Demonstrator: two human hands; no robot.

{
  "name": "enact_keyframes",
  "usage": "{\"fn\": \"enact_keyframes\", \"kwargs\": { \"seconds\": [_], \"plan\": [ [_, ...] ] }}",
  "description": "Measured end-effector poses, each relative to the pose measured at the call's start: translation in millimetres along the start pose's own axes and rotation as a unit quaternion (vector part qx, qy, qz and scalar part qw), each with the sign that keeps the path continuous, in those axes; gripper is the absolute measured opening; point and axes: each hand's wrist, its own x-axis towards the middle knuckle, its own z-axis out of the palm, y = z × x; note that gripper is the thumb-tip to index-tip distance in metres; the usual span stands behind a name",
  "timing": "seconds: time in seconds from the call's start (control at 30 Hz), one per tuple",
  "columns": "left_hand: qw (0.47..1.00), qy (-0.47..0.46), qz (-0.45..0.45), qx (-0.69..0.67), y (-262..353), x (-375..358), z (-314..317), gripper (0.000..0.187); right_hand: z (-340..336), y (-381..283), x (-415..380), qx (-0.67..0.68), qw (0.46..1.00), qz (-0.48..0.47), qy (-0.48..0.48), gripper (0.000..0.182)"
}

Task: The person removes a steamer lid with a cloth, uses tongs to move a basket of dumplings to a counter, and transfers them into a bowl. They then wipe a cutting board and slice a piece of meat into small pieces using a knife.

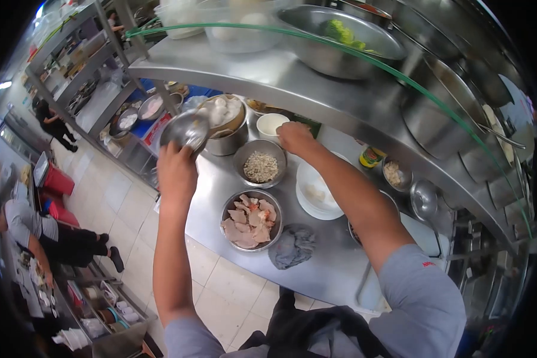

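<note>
My left hand point(178, 170) grips a shiny metal bowl point(188, 130) by its near edge and holds it tilted above the counter's left side. My right hand point(296, 137) is closed at the right rim of a small white bowl point(270, 124) with pale contents; what its fingers hold is hidden. Between my arms stand a metal bowl of chopped pale pieces point(261, 167) and one of sliced meat point(249, 221). A grey cloth point(293, 246) lies beside the meat. White round eggs or buns point(222, 110) fill a container near the tilted bowl.
A steel shelf point(221, 68) with large bowls overhangs the counter point(206, 206). White stacked bowls point(319, 206), a yellow-labelled container point(372, 157) and a ladle point(424, 201) are to the right. A person point(33, 224) bends over a station at left; another point(51, 122) stands farther back.
</note>
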Motion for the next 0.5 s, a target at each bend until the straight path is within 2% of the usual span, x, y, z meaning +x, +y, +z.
{"fn": "enact_keyframes", "kwargs": {
  "seconds": [0.03,0.1,0.13,0.17,0.2,0.23,0.27,0.3,0.33,0.4,0.43,0.47,0.5],
  "plan": [
    [1.000,-0.008,-0.021,-0.008,-8,-17,6,0.008,-3,5,-6,-0.003,1.000,0.011,0.000,0.015],
    [0.999,-0.022,-0.028,0.012,-19,-54,21,0.009,-20,7,-25,0.046,0.989,-0.022,0.136,0.013],
    [0.999,-0.029,-0.037,0.003,-25,-74,34,0.009,-33,5,-40,0.041,0.989,-0.005,0.139,0.013],
    [0.998,-0.038,-0.041,-0.009,-31,-91,49,0.010,-52,1,-60,0.063,0.980,-0.012,0.188,0.013],
    [0.996,-0.063,-0.057,-0.022,-37,-107,63,0.012,-69,-3,-89,0.080,0.969,-0.010,0.234,0.013],
    [0.992,-0.096,-0.065,-0.040,-45,-126,78,0.013,-87,-10,-127,0.123,0.963,-0.004,0.239,0.012],
    [0.996,-0.065,-0.046,-0.028,-55,-145,96,0.020,-106,-17,-169,0.162,0.955,0.010,0.248,0.014],
    [0.988,-0.144,-0.054,-0.017,-55,-147,91,0.026,-121,-26,-216,0.131,0.964,-0.003,0.231,0.017],
    [0.988,-0.148,-0.037,0.011,-69,-159,99,0.033,-131,-35,-261,0.100,0.972,-0.017,0.212,0.021],
    [0.966,-0.218,-0.113,0.080,10,-124,28,0.039,-135,-59,-351,0.120,0.977,0.040,0.174,0.017],
    [0.983,-0.162,-0.065,0.058,27,-123,16,0.041,-139,-65,-391,0.109,0.975,0.079,0.177,0.017],
    [0.993,-0.104,-0.027,0.042,40,-123,1,0.043,-147,-75,-430,0.128,0.979,0.093,0.131,0.015],
    [0.994,-0.107,-0.009,0.033,66,-124,-6,0.043,-151,-81,-464,0.148,0.980,0.097,0.089,0.013]
  ]
}}
